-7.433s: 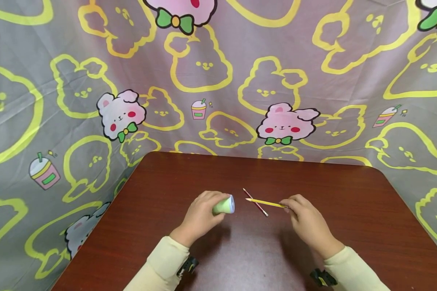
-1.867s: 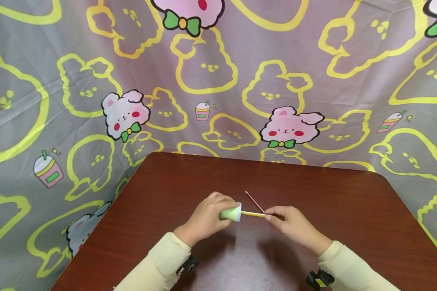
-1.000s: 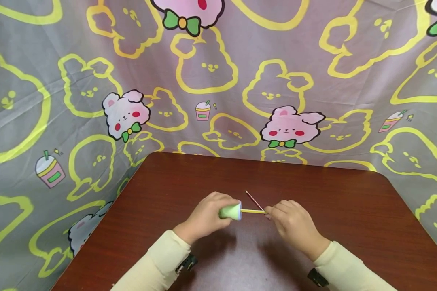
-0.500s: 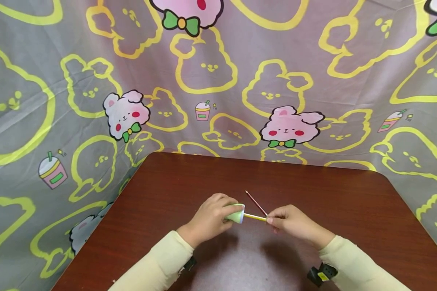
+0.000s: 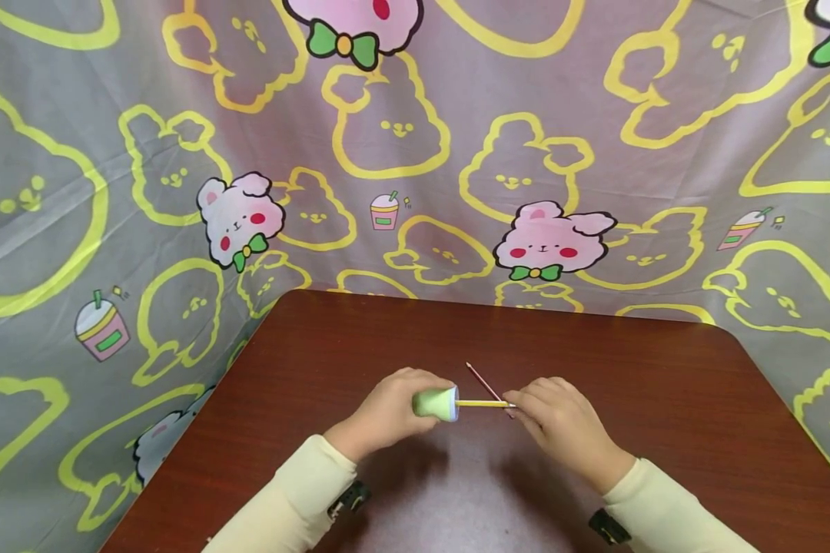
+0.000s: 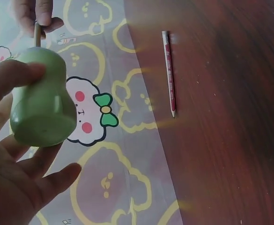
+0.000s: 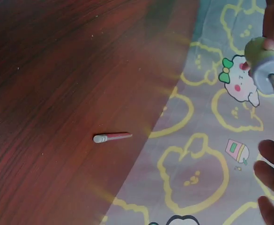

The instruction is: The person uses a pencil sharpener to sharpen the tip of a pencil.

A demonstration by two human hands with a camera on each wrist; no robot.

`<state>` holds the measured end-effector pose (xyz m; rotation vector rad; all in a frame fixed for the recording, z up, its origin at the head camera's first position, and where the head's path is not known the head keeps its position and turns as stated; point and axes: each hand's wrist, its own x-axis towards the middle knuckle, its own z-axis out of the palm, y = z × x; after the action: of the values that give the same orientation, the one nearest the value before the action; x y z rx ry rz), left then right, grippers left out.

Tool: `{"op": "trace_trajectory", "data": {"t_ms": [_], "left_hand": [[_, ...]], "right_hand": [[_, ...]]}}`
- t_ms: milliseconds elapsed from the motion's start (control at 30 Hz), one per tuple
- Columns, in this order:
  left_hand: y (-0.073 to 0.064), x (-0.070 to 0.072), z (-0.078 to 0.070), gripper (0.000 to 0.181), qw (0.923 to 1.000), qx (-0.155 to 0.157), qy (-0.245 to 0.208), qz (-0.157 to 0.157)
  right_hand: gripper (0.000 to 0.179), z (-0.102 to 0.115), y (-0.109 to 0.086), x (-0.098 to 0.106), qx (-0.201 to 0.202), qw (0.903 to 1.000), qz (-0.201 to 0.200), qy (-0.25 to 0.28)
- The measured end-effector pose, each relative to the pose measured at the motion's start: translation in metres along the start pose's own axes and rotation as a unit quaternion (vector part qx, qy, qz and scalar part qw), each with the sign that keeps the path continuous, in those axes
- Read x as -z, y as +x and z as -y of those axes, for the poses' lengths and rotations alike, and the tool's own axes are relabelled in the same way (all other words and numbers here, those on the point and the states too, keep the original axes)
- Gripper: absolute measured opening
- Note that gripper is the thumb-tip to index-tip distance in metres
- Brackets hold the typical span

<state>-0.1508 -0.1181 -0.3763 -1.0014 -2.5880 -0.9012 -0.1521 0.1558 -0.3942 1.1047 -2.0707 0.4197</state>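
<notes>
Head view: left hand (image 5: 389,411) grips green sharpener (image 5: 434,404), facing right hand (image 5: 569,432) pinching yellow pencil (image 5: 481,403).

No text can be read; the pale marks along the red pencil (image 6: 169,74) are too blurred.

Straight across between the left hand (image 5: 387,407) and right hand (image 5: 563,426) the way is barred: the green object (image 5: 434,403) and the yellow pencil (image 5: 483,403) running into its pale end make a low barrier, held above the wood. The red pencil (image 6: 169,75) lies slantwise on the table (image 5: 360,330), passing beneath that bar, but past its far tip I see broad room reaching back to the patterned cloth (image 5: 401,100), and more out beyond the right hand.
</notes>
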Motion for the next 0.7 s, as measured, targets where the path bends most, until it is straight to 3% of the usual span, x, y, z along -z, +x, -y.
{"op": "trace_trajectory", "data": {"t_ms": [133, 233, 333, 400, 433, 467, 533, 567, 600, 633, 667, 700], "left_hand": [[0.0, 0.0, 0.001, 0.046, 0.9991, 0.012, -0.039, 0.015], [-0.001, 0.0, 0.001, 0.046, 0.9989, 0.011, -0.043, 0.015], [-0.002, -0.001, 0.001, 0.046, 0.9999, -0.009, -0.013, 0.002], [-0.002, -0.002, 0.001, 0.046, 0.999, -0.036, 0.02, -0.017], [-0.002, -0.002, 0.001, 0.046, 0.9973, -0.055, 0.039, -0.028], [-0.002, -0.003, 0.001, 0.046, 0.9945, -0.075, 0.061, -0.041], [-0.001, -0.005, 0.0, 0.045, 0.9864, -0.112, 0.102, -0.064], [0.0, -0.005, 0.0, 0.045, 0.9826, -0.125, 0.117, -0.073], [0.0, -0.006, 0.0, 0.045, 0.9795, -0.133, 0.129, -0.079], [0.0, -0.007, 0.0, 0.045, 0.9775, -0.136, 0.139, -0.082], [0.0, -0.008, 0.001, 0.046, 0.9776, -0.133, 0.142, -0.082], [0.0, -0.008, 0.001, 0.045, 0.9788, -0.126, 0.14, -0.08]], "right_hand": [[0.034, 0.001, 0.003, -0.003, 0.057, 0.9967, -0.05, -0.027], [0.033, 0.003, 0.005, -0.005, 0.067, 0.9952, -0.062, -0.035], [0.033, 0.006, 0.005, -0.003, 0.029, 0.9991, -0.025, -0.018], [0.028, 0.008, 0.004, 0.001, -0.041, 0.9973, 0.042, 0.043], [0.026, 0.008, 0.005, 0.003, -0.09, 0.9858, 0.093, 0.107], [0.023, 0.008, 0.005, 0.005, -0.148, 0.9624, 0.141, 0.179], [0.017, 0.007, 0.007, 0.008, -0.271, 0.8877, 0.209, 0.308], [0.019, 0.006, 0.008, 0.009, -0.319, 0.8534, 0.23, 0.342], [0.02, 0.006, 0.01, 0.01, -0.353, 0.8264, 0.247, 0.363], [0.02, 0.005, 0.011, 0.01, -0.369, 0.8151, 0.255, 0.367], [0.019, 0.005, 0.012, 0.01, -0.369, 0.8208, 0.253, 0.355], [0.018, 0.005, 0.013, 0.009, -0.363, 0.8332, 0.249, 0.335]]}}
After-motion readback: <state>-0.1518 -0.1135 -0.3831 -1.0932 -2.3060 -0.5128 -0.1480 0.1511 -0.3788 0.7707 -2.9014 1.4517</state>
